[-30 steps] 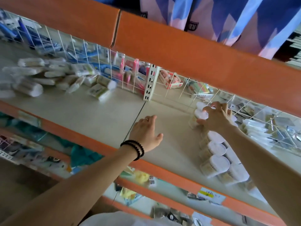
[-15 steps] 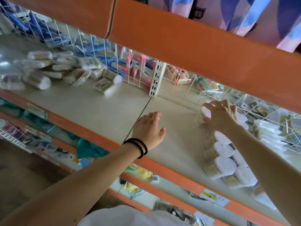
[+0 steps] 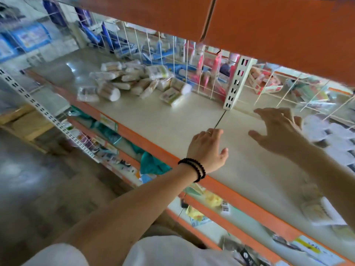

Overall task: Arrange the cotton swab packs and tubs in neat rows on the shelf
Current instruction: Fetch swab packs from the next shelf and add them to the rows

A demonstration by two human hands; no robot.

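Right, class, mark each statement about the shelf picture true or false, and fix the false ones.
1. The right hand grips a tub. False: its fingers are spread and it holds nothing.
2. The cotton swab packs lie in a loose heap at the left of the shelf. True.
3. The left hand wears a black bead bracelet at the wrist. True.
4. The white-lidded tubs stand left of both hands. False: they stand at the right.

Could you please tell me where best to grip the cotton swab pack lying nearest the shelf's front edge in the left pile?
Probably across the pack's long sides at mid-length, fingers coming from above: it lies flat, apart from the pile, its sides clear.
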